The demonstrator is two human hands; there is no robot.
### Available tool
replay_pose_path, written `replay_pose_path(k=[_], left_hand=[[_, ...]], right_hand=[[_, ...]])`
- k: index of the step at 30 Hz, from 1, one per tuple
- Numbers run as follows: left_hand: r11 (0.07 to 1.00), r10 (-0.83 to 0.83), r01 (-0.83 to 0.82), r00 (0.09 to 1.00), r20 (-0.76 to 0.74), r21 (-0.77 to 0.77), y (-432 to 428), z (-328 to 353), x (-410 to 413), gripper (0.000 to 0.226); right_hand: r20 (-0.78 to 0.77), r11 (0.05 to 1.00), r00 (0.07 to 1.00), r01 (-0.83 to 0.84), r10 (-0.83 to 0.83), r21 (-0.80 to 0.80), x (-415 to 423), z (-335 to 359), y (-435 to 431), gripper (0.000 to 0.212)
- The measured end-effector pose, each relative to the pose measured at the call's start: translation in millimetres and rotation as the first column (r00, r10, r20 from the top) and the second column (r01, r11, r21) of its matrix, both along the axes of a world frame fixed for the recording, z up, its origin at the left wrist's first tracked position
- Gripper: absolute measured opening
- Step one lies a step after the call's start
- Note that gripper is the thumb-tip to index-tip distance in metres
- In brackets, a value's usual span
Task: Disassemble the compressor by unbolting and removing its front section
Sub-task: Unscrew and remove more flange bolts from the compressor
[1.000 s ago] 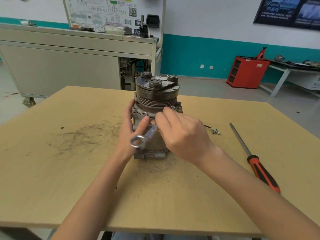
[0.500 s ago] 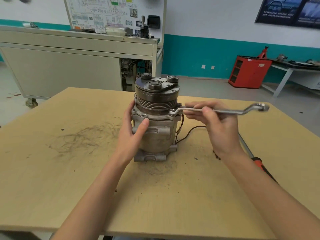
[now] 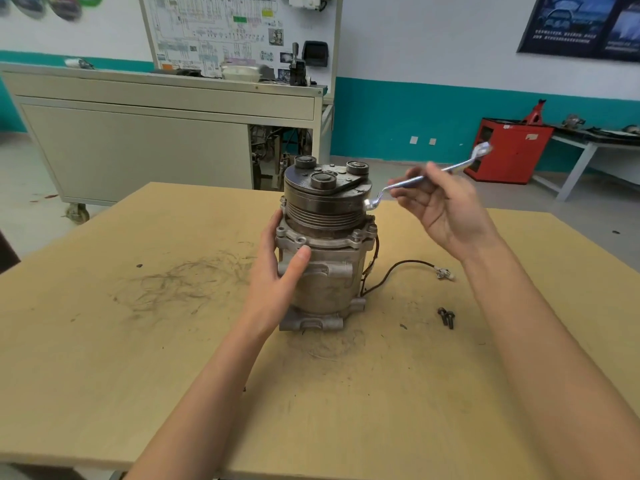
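Note:
The compressor (image 3: 325, 268) stands upright in the middle of the wooden table (image 3: 104, 375), its dark grooved pulley and clutch plate on top. My left hand (image 3: 277, 271) grips its aluminium body from the left, thumb across the front. My right hand (image 3: 440, 206) holds a silver offset ring wrench (image 3: 415, 181) by the shaft, raised to the right of the pulley. The wrench's lower ring end hangs beside the pulley rim, above the flange bolts (image 3: 356, 234). Two loose bolts (image 3: 446, 317) lie on the table to the right.
A black wire with a white connector (image 3: 443, 273) runs from the compressor across the table to the right. Behind the table stand a grey wheeled cabinet (image 3: 138, 147), a wiring-diagram board, a red tool cabinet (image 3: 509, 150) and a side bench at far right.
My right hand has lifted the wrench off the right flange bolt, up and to the right. A second earlier it worked at the front flange. My left hand has kept its hold.

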State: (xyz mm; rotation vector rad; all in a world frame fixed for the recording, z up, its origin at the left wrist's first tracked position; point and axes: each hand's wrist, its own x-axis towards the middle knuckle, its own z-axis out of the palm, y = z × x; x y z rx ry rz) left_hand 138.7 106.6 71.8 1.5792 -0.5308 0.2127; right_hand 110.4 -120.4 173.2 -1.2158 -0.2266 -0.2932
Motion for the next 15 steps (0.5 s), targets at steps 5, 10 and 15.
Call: replay_pose_path(k=[5,10,15], left_hand=[[1.000,0.002,-0.002,1.000,-0.001,-0.006,-1,0,2,0.075],[1.000,-0.008,0.009,1.000,0.024,-0.018,-1,-2,2,0.078],[1.000,0.011,-0.010,0.999,0.047,-0.023,-3,-2,3,0.064]], right_hand=[[0.320,0.718,0.898,0.435,-0.303,-0.543,-35,15,25,0.024],[0.756,0.011,0.653,0.757,-0.046,-0.653,-55,10,75,0.032],[0.851,-0.415,0.511,0.805,0.120,-0.424,-60,-5,104,0.014]])
